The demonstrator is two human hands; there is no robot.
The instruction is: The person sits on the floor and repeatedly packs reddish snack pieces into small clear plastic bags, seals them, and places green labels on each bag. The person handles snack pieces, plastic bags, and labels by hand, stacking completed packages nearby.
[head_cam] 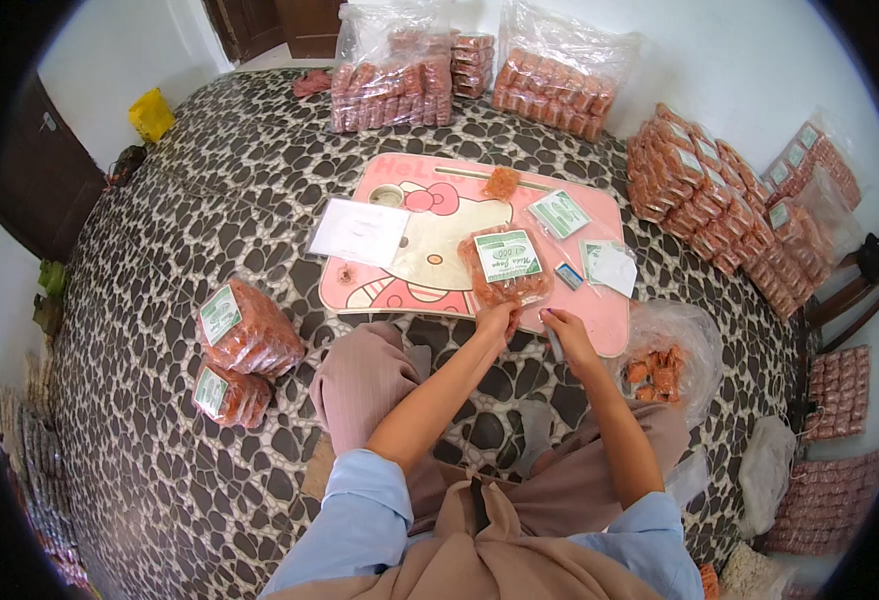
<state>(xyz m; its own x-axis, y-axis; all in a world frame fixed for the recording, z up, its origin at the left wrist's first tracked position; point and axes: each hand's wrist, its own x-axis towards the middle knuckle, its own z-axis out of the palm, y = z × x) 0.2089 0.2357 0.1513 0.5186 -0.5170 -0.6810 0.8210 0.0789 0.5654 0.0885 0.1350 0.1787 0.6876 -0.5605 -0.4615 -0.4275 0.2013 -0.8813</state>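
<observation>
A clear plastic bag of orange-red snacks [507,266] with a printed label lies on the low pink table [597,330]. At its near edge, my left hand [501,319] grips the gathered plastic. My right hand [568,336] is closed round a small grey tool, perhaps a stapler, just right of the bag and over the table's front edge. A small blue-and-white box [568,276] lies right of the bag. Behind it is a stack of printed labels in plastic [559,214], with more labels and white paper [612,266] at the right.
A small snack packet [501,183], a wooden stick, a round tin [386,196] and white sheets [359,231] lie on the table. Two packed bags [248,326] are on the floor at left, an open bag of orange pieces [657,373] at right. Bagged stacks [698,187] line the wall.
</observation>
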